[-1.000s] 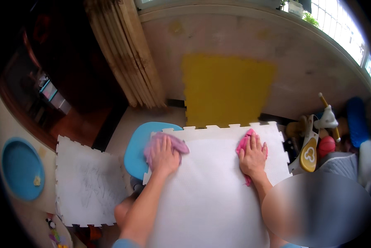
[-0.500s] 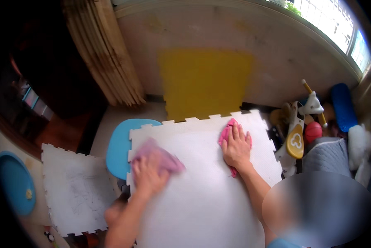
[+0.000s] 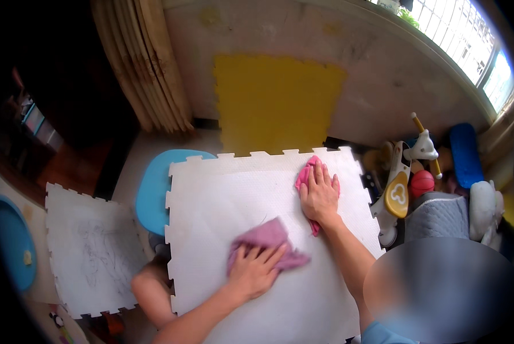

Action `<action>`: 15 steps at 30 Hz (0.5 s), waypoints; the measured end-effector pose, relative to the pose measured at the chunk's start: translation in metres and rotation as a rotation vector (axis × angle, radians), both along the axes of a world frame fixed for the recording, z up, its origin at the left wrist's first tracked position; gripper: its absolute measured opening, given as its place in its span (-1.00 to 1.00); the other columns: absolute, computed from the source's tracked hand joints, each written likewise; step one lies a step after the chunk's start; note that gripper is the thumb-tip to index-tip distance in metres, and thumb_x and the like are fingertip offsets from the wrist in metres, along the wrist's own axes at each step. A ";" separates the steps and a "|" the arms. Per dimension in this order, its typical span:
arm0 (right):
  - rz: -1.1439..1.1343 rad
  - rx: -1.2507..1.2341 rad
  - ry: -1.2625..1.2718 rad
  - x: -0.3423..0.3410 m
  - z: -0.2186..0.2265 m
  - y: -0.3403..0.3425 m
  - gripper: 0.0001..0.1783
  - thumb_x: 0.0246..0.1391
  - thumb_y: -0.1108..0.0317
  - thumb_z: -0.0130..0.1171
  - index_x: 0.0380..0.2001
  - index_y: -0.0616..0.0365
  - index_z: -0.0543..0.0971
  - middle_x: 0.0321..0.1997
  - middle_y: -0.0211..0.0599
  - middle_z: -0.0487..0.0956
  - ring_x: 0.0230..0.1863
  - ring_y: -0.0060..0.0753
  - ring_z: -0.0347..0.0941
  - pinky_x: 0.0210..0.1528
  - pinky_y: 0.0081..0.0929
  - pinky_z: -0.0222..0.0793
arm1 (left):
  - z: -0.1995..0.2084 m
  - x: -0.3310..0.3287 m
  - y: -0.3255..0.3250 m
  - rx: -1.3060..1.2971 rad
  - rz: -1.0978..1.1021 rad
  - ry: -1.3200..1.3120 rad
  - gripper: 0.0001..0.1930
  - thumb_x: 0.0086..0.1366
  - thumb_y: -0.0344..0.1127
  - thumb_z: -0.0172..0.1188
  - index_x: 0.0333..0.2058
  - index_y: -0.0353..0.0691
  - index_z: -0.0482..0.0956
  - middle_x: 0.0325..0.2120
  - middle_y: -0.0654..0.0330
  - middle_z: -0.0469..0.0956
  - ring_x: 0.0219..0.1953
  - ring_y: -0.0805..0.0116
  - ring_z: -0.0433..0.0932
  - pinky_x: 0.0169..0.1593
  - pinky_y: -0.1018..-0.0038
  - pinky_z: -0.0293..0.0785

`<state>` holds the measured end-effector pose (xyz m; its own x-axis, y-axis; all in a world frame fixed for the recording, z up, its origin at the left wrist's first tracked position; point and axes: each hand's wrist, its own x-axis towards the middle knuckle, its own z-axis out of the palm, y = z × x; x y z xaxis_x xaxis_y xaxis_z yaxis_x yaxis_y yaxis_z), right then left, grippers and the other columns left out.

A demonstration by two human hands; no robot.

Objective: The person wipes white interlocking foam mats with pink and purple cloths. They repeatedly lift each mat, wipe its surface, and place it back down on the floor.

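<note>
A white foam mat (image 3: 211,195) with toothed edges lies in front of me. My left hand (image 3: 254,275) presses a crumpled purple cloth (image 3: 265,235) onto its middle, fingers bent over the fabric. Farther up and to the right, my right hand (image 3: 321,195) lies flat with fingers stretched out on a pink cloth (image 3: 305,172), near the mat's far right corner. Part of the pink cloth is hidden beneath the palm.
Under the mat's left edge shows a blue stool top (image 3: 151,192). A scribbled white mat (image 3: 90,252) and a blue basin (image 3: 7,235) are at the left. A yellow mat (image 3: 277,103) leans on the wall. Right stand a ride-on toy (image 3: 397,195) and red ball (image 3: 422,182).
My left hand has swept the purple cloth right and nearer to me across the mat. My right hand stays on the pink cloth. The whole view has shifted slightly.
</note>
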<state>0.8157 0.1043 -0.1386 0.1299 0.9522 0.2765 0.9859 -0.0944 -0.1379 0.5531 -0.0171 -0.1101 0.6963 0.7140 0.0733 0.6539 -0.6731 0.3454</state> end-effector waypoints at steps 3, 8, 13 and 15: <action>0.005 -0.029 -0.021 -0.002 0.004 0.000 -0.30 0.34 0.05 -0.07 0.39 0.30 0.34 0.61 0.06 0.10 0.61 0.12 -0.02 0.56 0.27 -0.17 | -0.011 -0.069 0.027 0.198 0.192 0.068 -0.58 0.32 -0.08 0.08 0.10 -0.03 0.60 0.11 0.06 0.59 0.19 -0.02 0.47 0.34 -0.28 0.09; -0.059 -0.099 -0.048 -0.028 0.006 -0.009 -0.31 0.38 0.11 -0.15 0.44 0.32 0.26 0.60 0.11 0.11 0.59 0.11 0.04 0.54 0.21 -0.09 | 0.004 -0.110 0.122 0.049 0.422 0.138 -0.34 0.45 -0.09 -0.10 0.46 -0.18 0.21 0.51 0.13 0.14 0.55 0.04 0.01 0.56 -0.02 -0.20; 0.435 -0.013 0.098 -0.143 0.010 -0.067 -0.29 0.26 0.19 -0.02 0.41 0.33 0.30 0.58 0.02 0.18 0.61 0.01 0.00 0.47 0.18 0.08 | 0.008 -0.101 0.136 -0.038 0.441 0.150 -0.33 0.45 -0.09 -0.10 0.48 -0.16 0.18 0.53 0.18 0.09 0.58 0.11 -0.06 0.57 0.01 -0.26; 0.555 -0.007 0.026 -0.164 0.005 -0.027 -0.37 0.30 0.20 -0.05 0.35 0.33 0.39 0.53 0.03 0.25 0.57 0.02 0.08 0.45 0.14 0.11 | 0.001 -0.111 0.133 -0.030 0.457 0.182 -0.33 0.45 -0.08 -0.11 0.48 -0.14 0.18 0.53 0.19 0.09 0.58 0.12 -0.06 0.57 0.01 -0.27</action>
